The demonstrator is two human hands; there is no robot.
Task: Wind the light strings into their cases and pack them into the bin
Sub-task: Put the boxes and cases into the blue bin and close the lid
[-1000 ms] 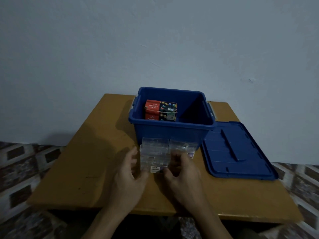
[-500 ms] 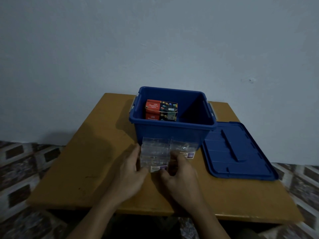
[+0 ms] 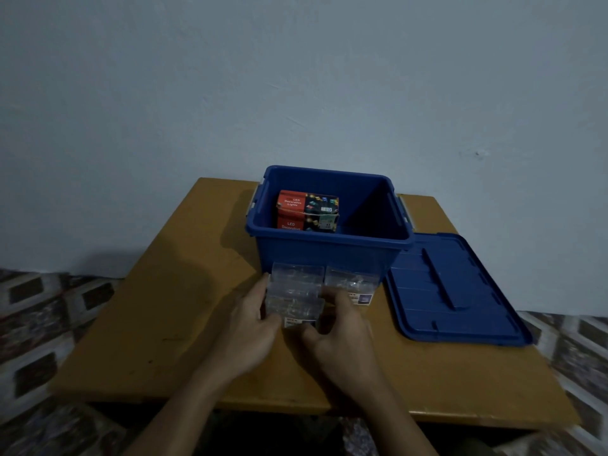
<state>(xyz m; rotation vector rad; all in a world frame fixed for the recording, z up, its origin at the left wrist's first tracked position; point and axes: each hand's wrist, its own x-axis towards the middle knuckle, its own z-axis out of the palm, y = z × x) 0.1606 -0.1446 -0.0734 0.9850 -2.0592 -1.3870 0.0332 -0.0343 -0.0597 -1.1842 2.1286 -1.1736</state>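
Left hand (image 3: pixel 253 324): set against the left side of the clear case (image 3: pixel 294 306), fingers laid along it, thumb hooked on the near edge.
Right hand (image 3: pixel 342 330): fingers curled over the case's right side, thumb set at the near edge.
Forearms: bare, extended forward, converging.

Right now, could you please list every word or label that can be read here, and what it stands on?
"LED Decorative Lights": top of the red cardboard box in the blue plastic bin.
"LED Decorative": the box's front, the rest hidden by the bin's rim.
White labels on the clear plastic cases: too blurred to read.
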